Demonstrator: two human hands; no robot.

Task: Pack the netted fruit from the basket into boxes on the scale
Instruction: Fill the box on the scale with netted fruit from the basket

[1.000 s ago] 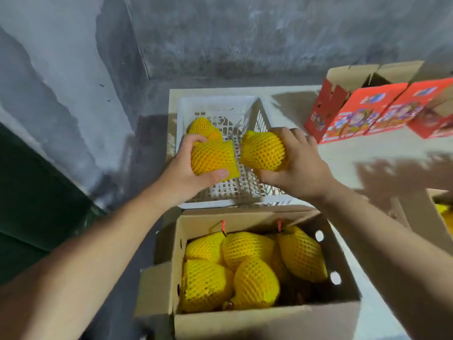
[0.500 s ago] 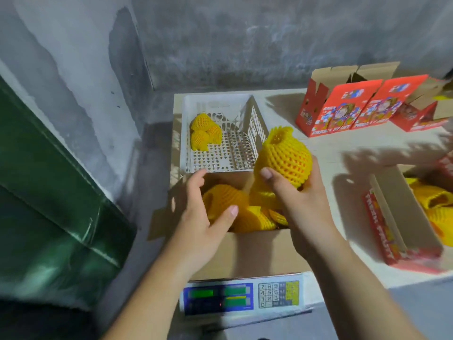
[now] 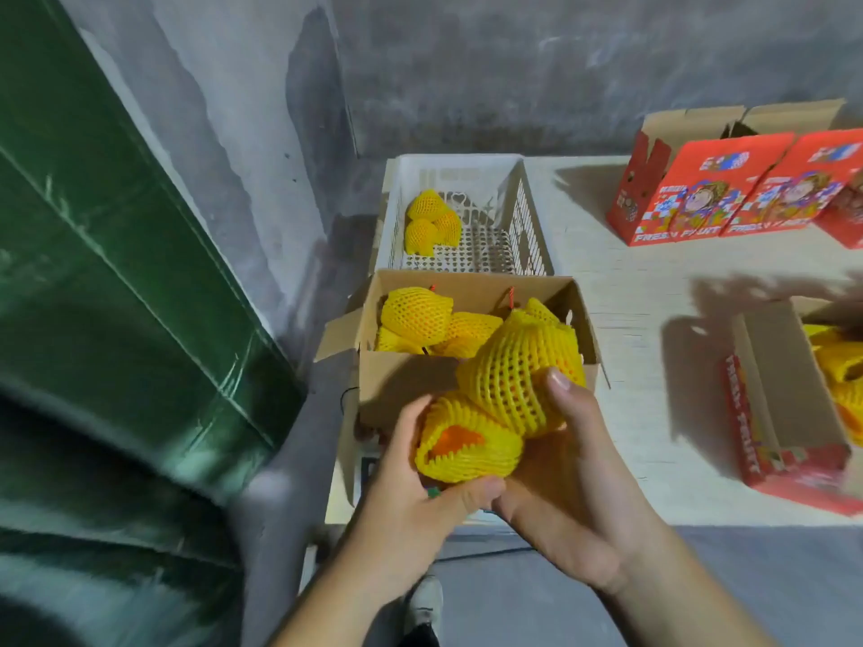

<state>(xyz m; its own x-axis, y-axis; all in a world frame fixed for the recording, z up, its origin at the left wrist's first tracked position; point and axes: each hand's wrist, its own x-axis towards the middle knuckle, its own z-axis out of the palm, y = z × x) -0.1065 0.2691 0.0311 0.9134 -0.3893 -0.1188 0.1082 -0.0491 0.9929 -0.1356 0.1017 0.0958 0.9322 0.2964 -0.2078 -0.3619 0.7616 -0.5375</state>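
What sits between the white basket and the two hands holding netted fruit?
In the head view, the open cardboard box, partly filled with netted fruit, lies between the white basket and both hands.

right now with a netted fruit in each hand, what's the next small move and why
Probably move both hands forward and set the fruits into the open cardboard box. The left hand grips one netted fruit, the right hand another, both held at the box's near wall, not inside. The box holds a few fruits, with room apparently left on its near side.

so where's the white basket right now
In the head view, the white basket sits on the table against the back wall, directly behind the open cardboard box, left of the red boxes.
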